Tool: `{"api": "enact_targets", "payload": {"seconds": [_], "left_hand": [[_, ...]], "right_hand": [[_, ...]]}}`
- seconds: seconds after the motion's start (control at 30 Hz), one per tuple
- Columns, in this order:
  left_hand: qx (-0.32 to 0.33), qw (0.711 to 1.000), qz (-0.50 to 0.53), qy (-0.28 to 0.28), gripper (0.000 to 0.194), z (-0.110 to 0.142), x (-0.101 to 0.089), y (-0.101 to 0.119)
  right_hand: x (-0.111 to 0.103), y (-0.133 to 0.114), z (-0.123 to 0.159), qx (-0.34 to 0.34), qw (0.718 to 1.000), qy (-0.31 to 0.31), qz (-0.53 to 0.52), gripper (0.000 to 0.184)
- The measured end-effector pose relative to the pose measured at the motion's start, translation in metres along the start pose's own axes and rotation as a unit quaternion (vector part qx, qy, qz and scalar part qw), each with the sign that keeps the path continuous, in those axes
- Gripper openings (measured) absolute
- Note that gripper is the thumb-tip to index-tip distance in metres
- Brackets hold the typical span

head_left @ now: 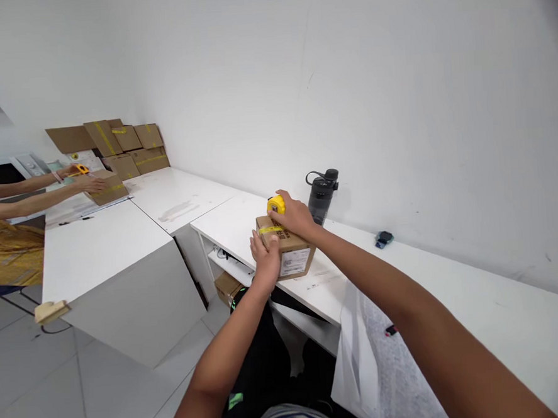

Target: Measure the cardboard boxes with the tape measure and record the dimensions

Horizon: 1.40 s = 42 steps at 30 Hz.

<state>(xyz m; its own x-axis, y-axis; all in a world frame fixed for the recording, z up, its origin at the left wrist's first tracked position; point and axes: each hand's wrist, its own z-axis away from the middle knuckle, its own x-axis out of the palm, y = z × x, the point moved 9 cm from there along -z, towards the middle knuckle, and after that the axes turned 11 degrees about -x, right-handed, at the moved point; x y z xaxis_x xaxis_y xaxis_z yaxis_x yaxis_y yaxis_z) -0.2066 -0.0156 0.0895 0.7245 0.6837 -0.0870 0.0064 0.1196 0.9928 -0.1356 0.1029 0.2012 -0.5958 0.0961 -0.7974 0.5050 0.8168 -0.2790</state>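
While the left hand (pixel 267 259) is pressing spread fingers on the cardboard box (pixel 293 241), likely steadying it, the right hand (pixel 293 215) is gripping the yellow tape measure (pixel 275 205) at its far edge.

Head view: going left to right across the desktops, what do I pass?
Beige piece at the desk corner → cardboard box under the other person's hand → yellow tape measure in the right hand → dark bottle → small blue-black object.
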Motion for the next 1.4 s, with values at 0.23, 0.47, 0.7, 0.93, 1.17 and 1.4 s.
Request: {"api": "enact_targets", "payload": {"seconds": [0.23, 0.47, 0.7, 0.93, 1.17, 1.4], "left_hand": [[0.009, 0.998, 0.005, 0.063, 0.073, -0.013, -0.018, 0.005], [0.089, 0.975, 0.122, -0.165, 0.058, -0.077, -0.001, 0.028], [0.099, 0.98, 0.097, -0.14, 0.035, -0.079, 0.0, 0.028], [0.092, 0.981, 0.108, -0.128, 0.029, -0.081, 0.0, 0.022], [0.08, 0.981, 0.121, -0.131, 0.029, -0.083, 0.002, 0.021], [0.061, 0.979, 0.145, -0.133, 0.029, -0.082, 0.003, 0.021]], "right_hand": [[0.0, -0.02, 0.001, -0.029, 0.997, -0.001, 0.069, 0.075], [-0.003, -0.011, 0.005, 0.019, 0.994, -0.005, 0.105, 0.062], [-0.013, -0.031, 0.015, -0.028, 0.988, -0.011, 0.154, 0.043], [-0.065, -0.029, 0.101, -0.015, 0.989, 0.034, 0.144, 0.037], [-0.081, -0.021, 0.146, -0.009, 0.98, 0.082, 0.18, 0.037], [-0.07, -0.026, 0.104, -0.02, 0.985, 0.066, 0.16, 0.044]]}}
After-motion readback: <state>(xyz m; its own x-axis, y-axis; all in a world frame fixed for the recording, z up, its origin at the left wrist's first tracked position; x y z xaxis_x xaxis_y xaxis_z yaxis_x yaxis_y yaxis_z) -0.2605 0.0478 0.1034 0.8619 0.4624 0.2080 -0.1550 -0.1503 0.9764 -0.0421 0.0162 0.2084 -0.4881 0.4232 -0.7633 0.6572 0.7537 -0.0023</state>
